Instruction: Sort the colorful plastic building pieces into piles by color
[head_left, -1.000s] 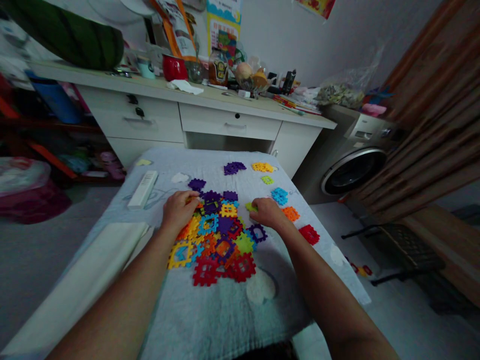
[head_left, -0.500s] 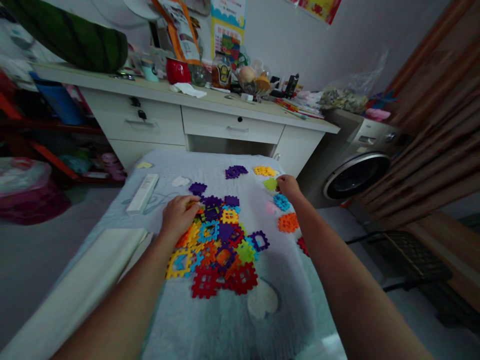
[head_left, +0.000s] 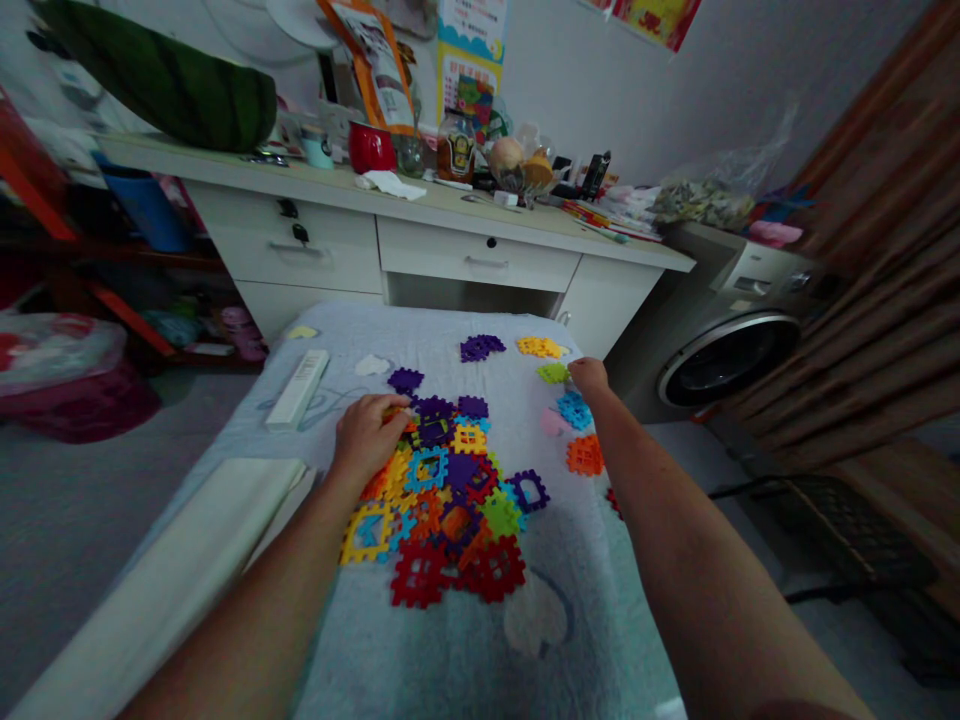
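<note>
A mixed pile of notched plastic building pieces in purple, yellow, blue, orange, green and red lies mid-table. At its upper left edge is my left hand, fingers and thumb closed around an orange building piece that is mostly hidden. On the far right, my right hand is closed, its fingertips beside a green piece; whatever they hold is hidden. Around it lie yellow pieces, blue pieces and orange pieces. A purple group sits farther back.
A pale cloth covers the table. Along its left side lie a white box and a long white folded item. Behind stands a cluttered white desk, with a washing machine to its right.
My right hand has shifted slightly right, off the green piece, which now shows more fully. My left hand stays at the pile's edge. The whole view has swung a little.
</note>
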